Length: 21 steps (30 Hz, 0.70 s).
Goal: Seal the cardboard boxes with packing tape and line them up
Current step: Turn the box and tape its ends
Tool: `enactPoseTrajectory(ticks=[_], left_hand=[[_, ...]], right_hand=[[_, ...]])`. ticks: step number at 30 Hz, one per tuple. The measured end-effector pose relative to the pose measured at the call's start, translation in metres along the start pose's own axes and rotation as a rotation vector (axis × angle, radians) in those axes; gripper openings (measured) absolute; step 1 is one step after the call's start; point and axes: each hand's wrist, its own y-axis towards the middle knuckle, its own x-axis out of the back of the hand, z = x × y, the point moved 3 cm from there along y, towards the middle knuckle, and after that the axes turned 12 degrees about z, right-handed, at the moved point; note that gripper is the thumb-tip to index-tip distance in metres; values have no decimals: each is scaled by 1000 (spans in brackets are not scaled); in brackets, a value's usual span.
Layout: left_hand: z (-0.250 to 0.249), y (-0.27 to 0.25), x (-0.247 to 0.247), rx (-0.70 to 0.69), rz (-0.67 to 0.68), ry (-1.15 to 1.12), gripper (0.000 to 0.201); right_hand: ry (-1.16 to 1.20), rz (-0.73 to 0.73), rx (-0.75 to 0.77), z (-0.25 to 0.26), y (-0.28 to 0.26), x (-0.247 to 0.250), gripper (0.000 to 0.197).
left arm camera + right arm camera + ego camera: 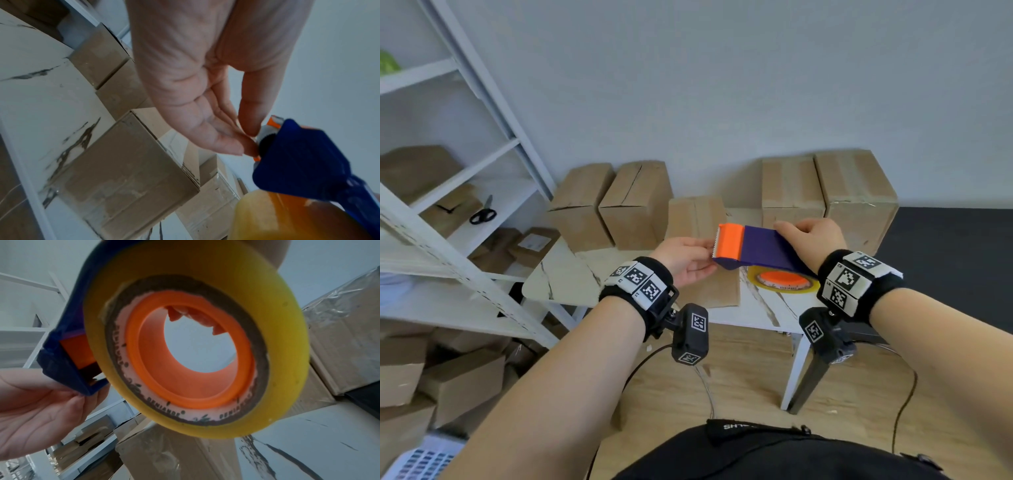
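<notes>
You are standing at a white marble-patterned bench [561, 281] set against a plain grey wall [722, 85], with white shelving [482, 164] on your left.

Your left hand [685, 255] has its fingers [244, 147] nearly straight, their tips meeting the thumb at the toothed orange front edge of the tape dispenser [760, 248]; whether a tape end lies between them is too blurred to tell. Your right hand [810, 238] is curled over the top rear of the dispenser's blue body, gripping it, so the dispenser hangs between your two hands, clear of the bench. The yellow tape roll [197, 340] on its orange hub sits under your right wrist, its open side facing down.

Directly below the dispenser stands a cardboard box [697, 219] on the bench, between your hands. Behind it to the left stand two more boxes [613, 202] side by side, touching; to the right stand two taped boxes [828, 192], also touching, at the wall.

Further out, scissors [482, 214] lie on a shelf beside flat cartons, loose cartons [431, 377] are heaped on the wooden floor under the shelving, and a dark mat [955, 260] lies right of the bench.
</notes>
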Motion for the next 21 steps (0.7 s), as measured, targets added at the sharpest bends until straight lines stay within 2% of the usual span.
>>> enactPoseTrajectory(ticks=[2, 7, 11, 16, 19, 21], left_hand=[[0, -1, 1, 11, 1, 41, 25], [1, 4, 3, -12, -155, 130, 9], [-3, 10, 14, -26, -217, 179, 14], [-14, 12, 31, -51, -313, 192, 16], [-15, 4, 58, -3, -421, 200, 7], [-10, 2, 69, 25, -442, 203, 10]], right_hand=[[-30, -1, 3, 0, 0, -1, 51], [-165, 20, 49, 7, -5, -5, 51], [-392, 62, 111, 24, -7, -12, 54], [-492, 59, 73, 30, -2, -7, 53], [-580, 34, 25, 21, 1, 6, 55], [-630, 33, 4, 17, 4, 9, 54]])
